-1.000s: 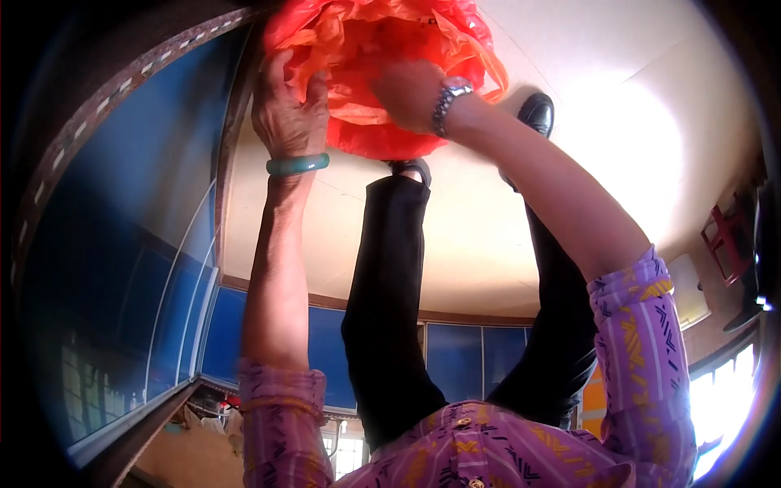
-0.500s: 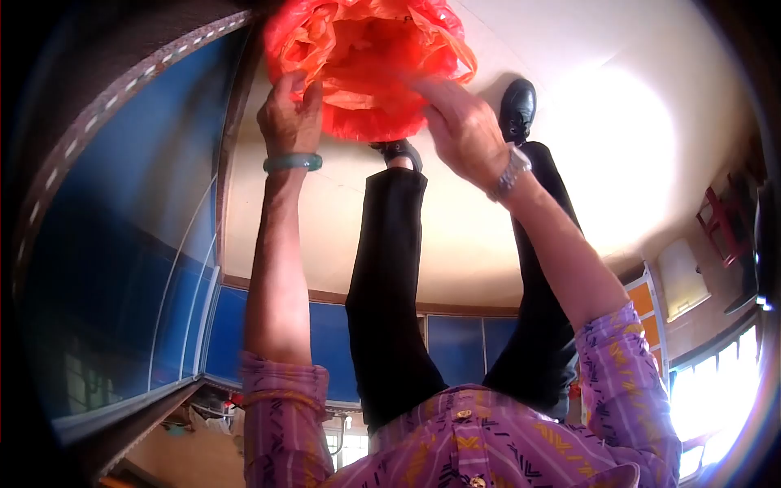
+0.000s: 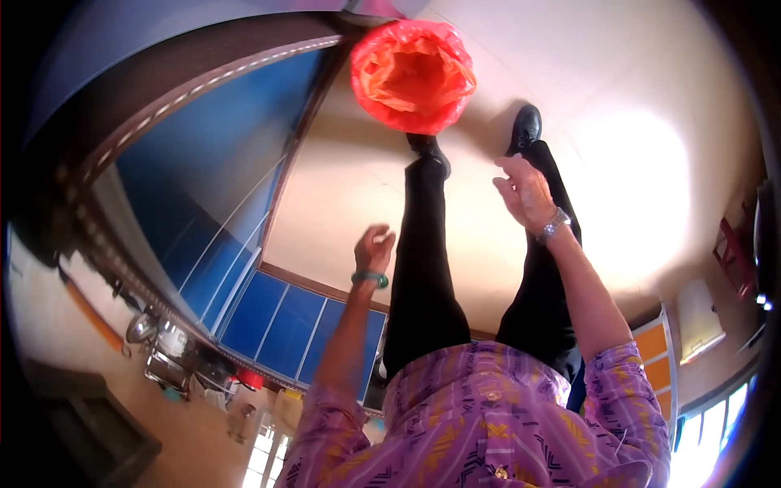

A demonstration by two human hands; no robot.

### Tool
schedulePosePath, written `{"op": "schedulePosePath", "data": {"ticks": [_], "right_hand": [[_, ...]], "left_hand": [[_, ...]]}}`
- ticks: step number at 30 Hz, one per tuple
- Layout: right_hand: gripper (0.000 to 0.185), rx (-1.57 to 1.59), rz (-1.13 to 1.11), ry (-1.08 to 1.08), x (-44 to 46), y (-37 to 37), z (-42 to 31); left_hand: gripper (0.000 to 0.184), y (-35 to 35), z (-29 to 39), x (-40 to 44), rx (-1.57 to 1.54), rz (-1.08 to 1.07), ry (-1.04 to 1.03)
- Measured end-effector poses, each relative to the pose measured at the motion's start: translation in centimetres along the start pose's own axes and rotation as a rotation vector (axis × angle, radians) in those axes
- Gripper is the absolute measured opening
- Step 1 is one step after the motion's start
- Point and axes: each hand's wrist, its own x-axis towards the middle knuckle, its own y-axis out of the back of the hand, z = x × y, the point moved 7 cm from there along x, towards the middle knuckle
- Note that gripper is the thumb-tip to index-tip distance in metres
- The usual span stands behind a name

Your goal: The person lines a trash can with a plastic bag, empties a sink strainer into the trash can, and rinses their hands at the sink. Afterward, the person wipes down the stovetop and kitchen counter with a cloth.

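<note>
A red plastic bag (image 3: 443, 114) stands with its mouth wide and its rim folded outward, on the floor in front of my left shoe (image 3: 429, 149). Whatever supports the bag underneath is hidden. My left hand (image 3: 375, 248), with a green bangle at the wrist, hangs in the air beside my left leg, fingers loosely bent and holding nothing. My right hand (image 3: 527, 193), wearing a metal watch (image 3: 553, 226), is raised over my right leg near the right shoe (image 3: 526, 128). Its fingers are stretched out and it too holds nothing. Neither hand touches the bag.
On the left are blue cabinet doors (image 3: 268, 325) under a dark-edged counter (image 3: 203, 77). A pale floor (image 3: 602, 73) lies ahead. To the right stand an orange-fronted unit (image 3: 655, 358), a cream container (image 3: 698, 321) and a dark red stool (image 3: 735, 256).
Both hands have let go of the red bag's rim and drawn back toward my body. The view has shifted, showing more of the counter and room at left.
</note>
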Motion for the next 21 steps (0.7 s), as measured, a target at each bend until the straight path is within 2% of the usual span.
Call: {"op": "schedulePosePath", "data": {"ticks": [3, 4, 6, 8, 9, 10, 13, 16, 18, 19, 20, 21], "right_hand": [[0.011, 0.012, 0.067, 0.191, -0.3, 3.5, -3.6], [0.01, 0.052, 0.043, 0.158, -0.6, 4.2, -4.0], [0.011, 0.081, 0.079, 0.155, -1.3, 6.2, -5.1], [0.013, 0.124, 0.092, 0.169, -2.4, 7.6, -6.3], [0.014, 0.147, 0.116, 0.131, -2.9, 8.0, -6.5], [0.014, 0.175, 0.14, 0.096, -3.3, 8.1, -7.0], [0.02, 0.269, 0.099, 0.119, -4.4, 6.7, -10.3], [0.021, 0.19, 0.123, 0.27, -5.6, 4.3, -17.3], [0.02, 0.319, 0.074, 0.202, -7.1, 2.4, -23.1], [0.019, 0.255, 0.13, 0.314, -7.9, 1.9, -26.9], [0.018, 0.24, 0.204, 0.563, -8.0, 0.8, -29.6], [0.018, 0.152, 0.238, 0.658, -9.4, 0.2, -33.7]], "left_hand": [[0.016, 2.6, -3.0, -7.1, 0.072, 0.04, 0.23], [0.017, 3.4, -3.6, -9.1, 0.068, 0.054, 0.315], [0.02, 4.1, -6.3, -12.1, 0.123, 0.105, 0.324], [0.031, 4.4, -10.2, -13.9, 0.177, 0.15, 0.38], [0.034, 4.8, -9.7, -14.5, 0.117, 0.171, 0.396], [0.037, 5.3, -9.2, -15.0, 0.058, 0.195, 0.409], [0.043, 6.8, -9.3, -15.4, 0.137, 0.24, 0.36], [0.035, 9.4, -9.9, -17.4, 0.028, 0.338, 0.202], [0.033, 10.2, -15.5, -18.7, -0.054, 0.343, 0.256], [0.033, 10.8, -17.5, -19.2, 0.07, 0.286, 0.261], [0.036, 12.2, -18.3, -20.4, 0.059, 0.314, 0.314], [0.037, 13.0, -20.4, -21.5, -0.115, 0.384, 0.369]]}}
